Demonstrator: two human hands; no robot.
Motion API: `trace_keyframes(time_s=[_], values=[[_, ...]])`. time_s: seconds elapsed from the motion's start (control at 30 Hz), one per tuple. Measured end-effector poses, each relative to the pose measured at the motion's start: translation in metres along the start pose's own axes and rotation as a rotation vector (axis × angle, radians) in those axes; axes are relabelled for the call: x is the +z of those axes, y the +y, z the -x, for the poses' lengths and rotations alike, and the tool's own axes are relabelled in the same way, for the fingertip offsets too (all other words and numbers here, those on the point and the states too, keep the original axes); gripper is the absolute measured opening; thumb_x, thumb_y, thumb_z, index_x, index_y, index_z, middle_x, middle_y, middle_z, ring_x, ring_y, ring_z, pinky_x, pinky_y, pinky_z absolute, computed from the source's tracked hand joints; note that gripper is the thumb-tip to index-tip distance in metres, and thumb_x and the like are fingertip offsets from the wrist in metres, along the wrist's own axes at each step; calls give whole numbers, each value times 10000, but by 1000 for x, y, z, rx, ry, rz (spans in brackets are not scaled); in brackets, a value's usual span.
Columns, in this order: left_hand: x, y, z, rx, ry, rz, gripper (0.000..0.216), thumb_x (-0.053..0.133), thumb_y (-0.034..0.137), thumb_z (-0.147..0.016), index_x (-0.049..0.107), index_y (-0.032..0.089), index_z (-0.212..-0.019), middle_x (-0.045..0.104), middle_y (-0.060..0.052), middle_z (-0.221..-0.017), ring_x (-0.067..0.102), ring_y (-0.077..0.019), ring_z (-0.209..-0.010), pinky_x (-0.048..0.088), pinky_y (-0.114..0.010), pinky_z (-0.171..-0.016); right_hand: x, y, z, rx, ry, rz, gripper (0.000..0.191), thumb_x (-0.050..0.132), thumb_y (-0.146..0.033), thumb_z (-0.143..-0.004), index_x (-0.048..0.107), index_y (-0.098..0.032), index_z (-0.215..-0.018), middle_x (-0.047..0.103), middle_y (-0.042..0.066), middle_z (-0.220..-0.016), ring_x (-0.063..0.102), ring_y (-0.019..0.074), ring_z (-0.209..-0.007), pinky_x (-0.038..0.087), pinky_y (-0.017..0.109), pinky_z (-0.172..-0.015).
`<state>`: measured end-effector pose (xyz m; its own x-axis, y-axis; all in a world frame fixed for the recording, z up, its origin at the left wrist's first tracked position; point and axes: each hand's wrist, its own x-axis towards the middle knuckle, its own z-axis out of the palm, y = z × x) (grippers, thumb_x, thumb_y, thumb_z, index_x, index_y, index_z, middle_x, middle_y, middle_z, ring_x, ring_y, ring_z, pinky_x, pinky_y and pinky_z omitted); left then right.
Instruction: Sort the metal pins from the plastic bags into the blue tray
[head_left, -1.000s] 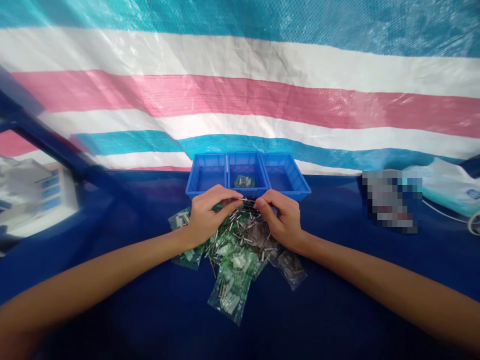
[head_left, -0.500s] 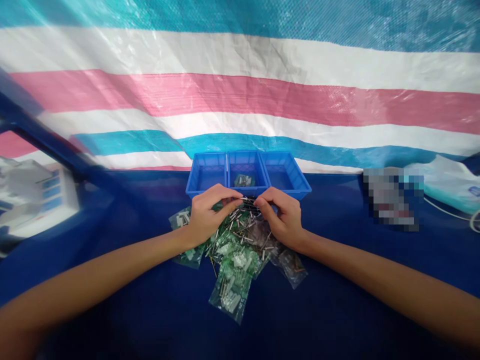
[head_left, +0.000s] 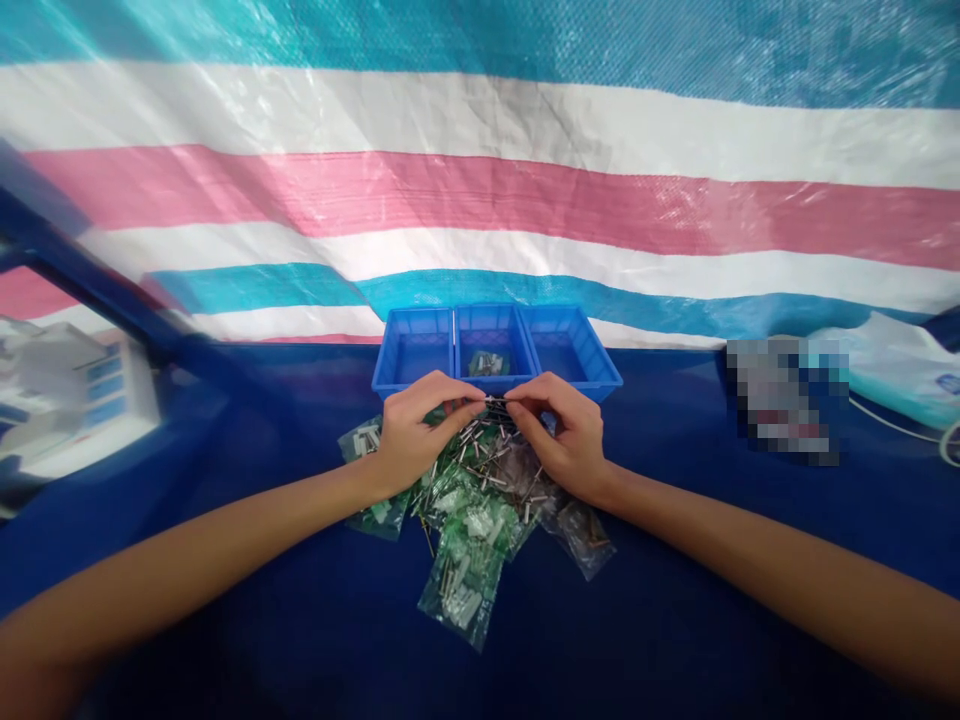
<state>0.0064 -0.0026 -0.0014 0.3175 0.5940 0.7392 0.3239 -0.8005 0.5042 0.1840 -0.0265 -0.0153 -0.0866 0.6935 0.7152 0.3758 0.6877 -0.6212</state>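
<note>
thin rod (head_left: 496, 399) pinched in both hands (head_left: 416, 425) (head_left: 566, 430); blue bins (head_left: 576, 352) just beyond, heaped bags (head_left: 463, 585) crowding below.

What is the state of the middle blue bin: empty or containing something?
Not empty: a small bag of pale pieces lies inside the middle blue bin, with bare floor behind it.

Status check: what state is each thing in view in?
Thin metal: level, pinched; one piece or two unclear
Left hand: pinching its left end
Right hand: pinching its right end
Middle bin: open, small bag inside
Left bin: open
Right bin: open
Loose pieces: heaped, scattered
Nearest bag: lying flat, filled; seal unclear
Sheet: hung, wrinkled
</note>
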Motion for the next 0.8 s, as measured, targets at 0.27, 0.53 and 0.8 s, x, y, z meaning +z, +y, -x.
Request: trace_keyframes(time_s=[0.27, 0.53, 0.8], values=[[0, 1, 0, 10, -5, 2, 38, 648, 175, -780, 655, 184, -816, 653, -1, -699, 569, -88, -620, 480, -232, -586, 1, 1, 1, -1, 1, -1, 84, 555, -132, -823, 605, -190, -856, 533, -20, -656, 495, 97, -586, 414, 238, -541], [-1, 1, -1, 18, -6, 0, 47, 647, 166, -779, 653, 190, -819, 661, 0, -715, 571, -89, -624, 479, -233, -579, 0, 1, 0, 5, 0, 6, 73, 545, -185, -836, 615, -200, -846, 544, -18, -638, 497, 108, -568, 410, 251, -518], [-1, 2, -1, 36, -3, 0, 53, 640, 174, -784, 655, 200, -828, 669, -3, -719, 578, -97, -628, 487, -239, -575, 0, 1, 0, -3, -7, 29, 82, 539, -208, -844, 619, -200, -828, 551, -15, -625, 497, 112, -560, 407, 259, -520]])
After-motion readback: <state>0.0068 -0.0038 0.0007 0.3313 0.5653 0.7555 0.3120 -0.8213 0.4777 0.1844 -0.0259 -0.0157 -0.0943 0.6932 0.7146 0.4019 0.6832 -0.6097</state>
